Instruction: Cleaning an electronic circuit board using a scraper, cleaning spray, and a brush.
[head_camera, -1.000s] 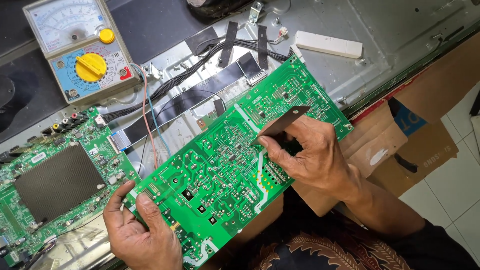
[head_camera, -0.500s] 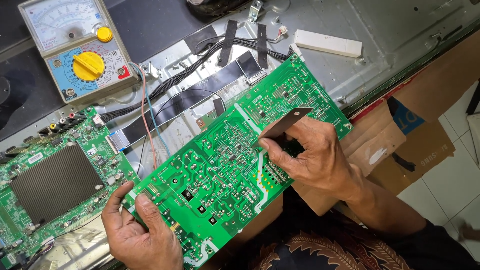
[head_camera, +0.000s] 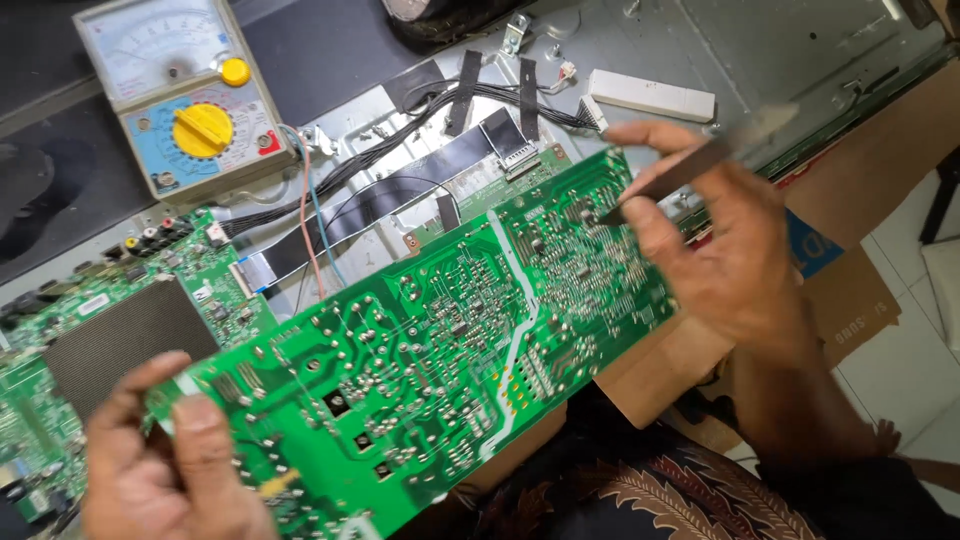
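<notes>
My left hand (head_camera: 170, 470) grips the lower left end of a long green circuit board (head_camera: 420, 340), solder side up, held tilted above my lap. My right hand (head_camera: 730, 240) holds a thin dark flat tool (head_camera: 700, 160) at the board's upper right end. The tool's tip touches the board's surface near its top edge. The tool is blurred by motion.
An analog multimeter (head_camera: 185, 95) with a yellow dial sits at the upper left. A second green board (head_camera: 100, 330) with a black heat sink lies left. Black ribbon cables (head_camera: 400, 190), wires and a white connector strip (head_camera: 650, 95) lie on the metal chassis. A cardboard box (head_camera: 850, 300) is at right.
My right hand has lifted off the board's right edge and now points the dark tool at the board's upper right. The view has moved closer to the board.
</notes>
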